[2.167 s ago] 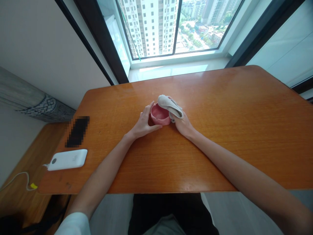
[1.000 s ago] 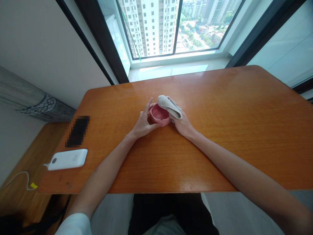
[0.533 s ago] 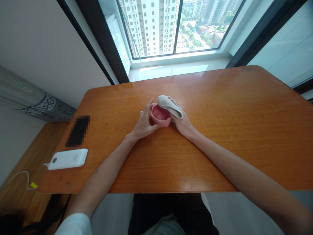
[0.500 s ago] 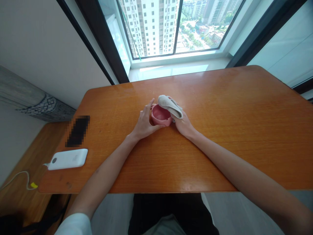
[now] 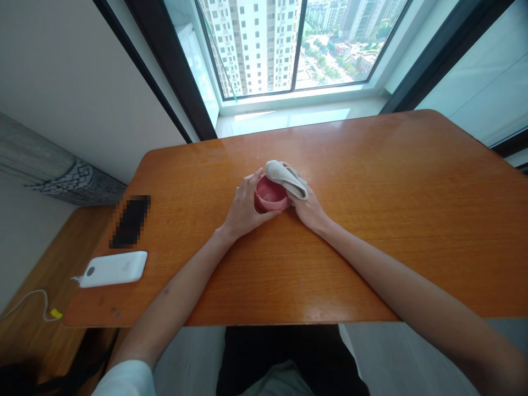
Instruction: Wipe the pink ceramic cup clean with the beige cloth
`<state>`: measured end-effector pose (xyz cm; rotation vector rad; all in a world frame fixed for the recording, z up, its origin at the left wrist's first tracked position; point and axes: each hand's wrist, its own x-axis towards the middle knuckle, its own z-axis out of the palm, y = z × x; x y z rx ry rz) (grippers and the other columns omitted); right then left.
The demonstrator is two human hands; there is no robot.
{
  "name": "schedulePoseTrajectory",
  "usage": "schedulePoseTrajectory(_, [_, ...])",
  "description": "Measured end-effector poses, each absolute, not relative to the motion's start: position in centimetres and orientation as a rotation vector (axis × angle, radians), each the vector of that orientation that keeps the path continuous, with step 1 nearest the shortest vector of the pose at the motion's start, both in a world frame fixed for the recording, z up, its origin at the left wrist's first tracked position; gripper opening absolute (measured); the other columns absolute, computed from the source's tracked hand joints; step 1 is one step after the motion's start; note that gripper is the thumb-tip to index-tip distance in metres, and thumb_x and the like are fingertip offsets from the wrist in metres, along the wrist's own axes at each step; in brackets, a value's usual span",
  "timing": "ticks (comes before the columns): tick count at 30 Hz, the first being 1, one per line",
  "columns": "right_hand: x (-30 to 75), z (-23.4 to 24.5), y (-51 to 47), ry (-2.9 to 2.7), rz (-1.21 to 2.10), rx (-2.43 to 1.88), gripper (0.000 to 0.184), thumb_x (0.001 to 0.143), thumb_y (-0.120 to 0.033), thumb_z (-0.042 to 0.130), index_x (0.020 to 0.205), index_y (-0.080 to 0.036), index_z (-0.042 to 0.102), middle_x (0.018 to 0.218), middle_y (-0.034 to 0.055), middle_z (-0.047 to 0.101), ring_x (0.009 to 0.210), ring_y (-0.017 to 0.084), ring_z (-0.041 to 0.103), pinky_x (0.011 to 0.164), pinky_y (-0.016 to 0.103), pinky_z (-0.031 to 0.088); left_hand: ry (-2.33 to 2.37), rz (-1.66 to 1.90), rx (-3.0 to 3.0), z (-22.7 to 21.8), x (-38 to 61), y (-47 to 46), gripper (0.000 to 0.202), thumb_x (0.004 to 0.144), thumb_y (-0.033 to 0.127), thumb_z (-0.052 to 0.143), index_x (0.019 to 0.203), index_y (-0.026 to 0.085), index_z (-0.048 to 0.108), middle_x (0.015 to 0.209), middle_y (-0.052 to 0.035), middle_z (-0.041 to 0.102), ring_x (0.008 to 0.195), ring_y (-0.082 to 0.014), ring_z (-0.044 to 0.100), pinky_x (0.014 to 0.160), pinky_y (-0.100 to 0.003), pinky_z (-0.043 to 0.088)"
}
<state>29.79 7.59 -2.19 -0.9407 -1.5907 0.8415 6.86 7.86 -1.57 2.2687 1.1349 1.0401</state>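
A small pink bowl (image 5: 272, 193) stands near the middle of the wooden table, its hollow facing up towards me. My left hand (image 5: 246, 206) curves around its left side, thumb along the near rim and fingers at the far left. In my right hand (image 5: 307, 207) is a folded light grey cloth (image 5: 286, 177), bunched over the bowl's upper right rim. Part of that rim is hidden under the cloth, and the right fingertips are mostly covered too.
On the table's left part lie a white power bank (image 5: 114, 269) with a cable plugged in and a dark pixelated rectangular thing (image 5: 130, 221). The wooden table (image 5: 391, 220) reaches to a window (image 5: 292, 49) at the back. A grey curtain (image 5: 70, 165) hangs at left.
The bowl appears turned slightly within my left hand, whose fingers have shifted a little at its rim. The cloth stays at the upper right rim.
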Motion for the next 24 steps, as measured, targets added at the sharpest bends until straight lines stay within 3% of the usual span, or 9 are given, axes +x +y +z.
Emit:
schedulePoseTrajectory(5, [29.81,-1.93,7.56,-1.601,0.836,-0.941,0.071,0.105,-0.079,0.052,0.161,-0.037,0.062,0.175,0.0006,0.056,0.169,0.031,0.043,0.145,0.055,0.028,0.939,0.935,2.324,-1.83,6.66,8.11,0.116,0.093,0.061,0.084,0.179,0.037,0.011,0.181,-0.0183,0.032,0.168,-0.0435,0.035,0.135,-0.067,0.033])
schedulePoseTrajectory(7, [29.84,-1.94,7.59,-1.601,0.84,-0.944,0.071,0.105,-0.079,0.052,0.161,-0.038,0.062,0.175,0.0005,0.056,0.169,0.031,0.043,0.145,0.055,0.028,0.927,0.926,2.278,-1.97,6.43,8.28,0.115,0.094,0.062,0.084,0.179,0.039,0.01,0.18,-0.0176,0.034,0.167,-0.0432,0.038,0.135,-0.067,0.031])
schedulePoseTrajectory(10, [29.84,-2.06,7.56,-1.603,0.847,-0.959,0.069,0.106,-0.077,0.052,0.163,-0.039,0.06,0.178,0.0004,0.053,0.168,0.029,0.045,0.145,0.053,0.028,1.057,0.987,2.201,-2.04,6.56,8.26,0.126,0.083,0.067,0.093,0.178,0.041,0.015,0.171,-0.0166,0.047,0.157,-0.0428,0.05,0.132,-0.068,0.034])
schedulePoseTrajectory(13, [29.83,-2.12,7.5,-1.606,0.845,-0.948,0.069,0.107,-0.074,0.053,0.165,-0.037,0.058,0.179,0.002,0.051,0.167,0.029,0.045,0.144,0.052,0.029,1.19,1.027,2.224,-2.05,7.09,8.01,0.133,0.075,0.069,0.098,0.177,0.04,0.018,0.167,-0.0168,0.048,0.154,-0.0435,0.05,0.128,-0.068,0.038])
schedulePoseTrajectory(18, [29.88,-1.98,7.51,-1.605,0.845,-0.957,0.073,0.105,-0.079,0.053,0.163,-0.036,0.061,0.177,0.0023,0.054,0.168,0.031,0.045,0.144,0.054,0.029,1.043,0.969,2.31,-2.32,7.1,8.1,0.123,0.089,0.065,0.087,0.179,0.034,0.009,0.176,-0.0208,0.037,0.162,-0.0433,0.041,0.131,-0.065,0.035])
schedulePoseTrajectory(20, [29.91,-1.95,7.52,-1.61,0.843,-0.95,0.07,0.106,-0.078,0.052,0.162,-0.037,0.062,0.176,0.0018,0.054,0.167,0.03,0.045,0.144,0.053,0.029,1.02,0.96,2.312,-2.31,6.89,8.19,0.116,0.093,0.064,0.084,0.179,0.033,0.012,0.175,-0.0202,0.04,0.162,-0.0416,0.043,0.132,-0.062,0.035])
schedulePoseTrajectory(24, [29.92,-2.11,7.5,-1.616,0.841,-0.95,0.071,0.107,-0.075,0.052,0.164,-0.033,0.06,0.178,0.0041,0.052,0.167,0.031,0.046,0.144,0.054,0.03,1.205,1.02,2.332,-1.82,7.13,7.65,0.113,0.084,0.065,0.092,0.173,0.032,0.032,0.163,-0.0177,0.052,0.15,-0.0385,0.055,0.125,-0.057,0.044])
